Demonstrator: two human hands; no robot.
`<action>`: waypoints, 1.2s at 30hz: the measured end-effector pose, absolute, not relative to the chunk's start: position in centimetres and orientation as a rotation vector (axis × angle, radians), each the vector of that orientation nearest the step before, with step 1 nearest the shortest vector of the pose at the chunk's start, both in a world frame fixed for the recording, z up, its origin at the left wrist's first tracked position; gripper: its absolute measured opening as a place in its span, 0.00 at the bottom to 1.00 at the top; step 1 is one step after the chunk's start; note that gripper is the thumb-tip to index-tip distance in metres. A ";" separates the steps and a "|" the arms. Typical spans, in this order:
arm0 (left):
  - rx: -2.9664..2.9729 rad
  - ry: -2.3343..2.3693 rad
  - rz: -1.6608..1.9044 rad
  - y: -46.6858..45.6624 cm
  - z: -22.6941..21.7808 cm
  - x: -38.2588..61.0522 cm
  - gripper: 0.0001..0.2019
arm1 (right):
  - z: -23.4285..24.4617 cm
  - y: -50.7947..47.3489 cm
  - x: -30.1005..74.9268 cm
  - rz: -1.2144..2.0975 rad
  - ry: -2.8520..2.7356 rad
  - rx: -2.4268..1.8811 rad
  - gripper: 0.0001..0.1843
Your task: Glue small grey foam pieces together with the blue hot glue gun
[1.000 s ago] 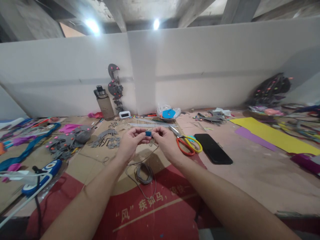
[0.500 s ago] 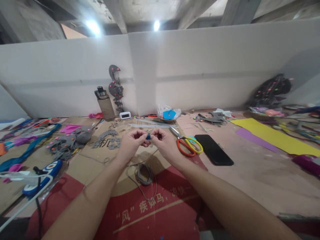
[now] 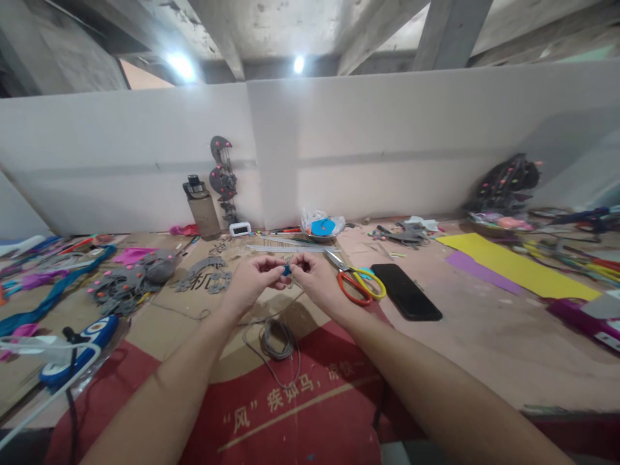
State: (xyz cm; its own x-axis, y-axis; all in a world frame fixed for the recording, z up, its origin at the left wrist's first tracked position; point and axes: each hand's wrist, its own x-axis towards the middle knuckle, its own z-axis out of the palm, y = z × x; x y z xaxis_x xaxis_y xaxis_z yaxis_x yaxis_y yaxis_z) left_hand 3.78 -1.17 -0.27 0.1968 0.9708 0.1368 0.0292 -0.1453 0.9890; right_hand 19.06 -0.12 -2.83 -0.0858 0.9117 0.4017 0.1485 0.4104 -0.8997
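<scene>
Between my two hands, above the cardboard sheet (image 3: 271,413), is a small blue piece (image 3: 287,270), too small to tell its kind. My left hand (image 3: 256,278) pinches it from the left, and my right hand (image 3: 310,274) pinches it from the right. Below them a coil of grey cord (image 3: 277,340) lies on the cardboard, and one strand runs up toward my right hand. Scissors (image 3: 356,278) with one red and one yellow handle lie just right of my right hand. Grey cut shapes (image 3: 208,276) rest on the cardboard left of my left hand.
A black phone (image 3: 405,292) lies right of the scissors. Rulers (image 3: 290,247), a bowl (image 3: 322,227) and a bottle (image 3: 203,210) stand or lie toward the wall. A blue-and-white power strip (image 3: 80,352) sits at left; yellow sheet (image 3: 518,265) at right.
The view has tilted up and shifted slightly right. Both hands stay together on the small blue piece, with only slight finger movement.
</scene>
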 end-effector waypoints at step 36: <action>2.417 1.650 1.206 0.5 -1.6 2.4 0.06 | -3.8 0.0 18.4 0.555 -1.878 -1.048 0.07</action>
State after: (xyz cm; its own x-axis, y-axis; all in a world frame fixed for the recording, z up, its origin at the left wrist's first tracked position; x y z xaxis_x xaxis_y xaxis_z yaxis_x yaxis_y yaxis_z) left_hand 2.39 0.50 -1.61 0.1664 0.7871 0.5940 0.8048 -0.4565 0.3794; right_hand 18.38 0.04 -3.80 -0.2478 0.8394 0.4838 0.4411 0.5424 -0.7150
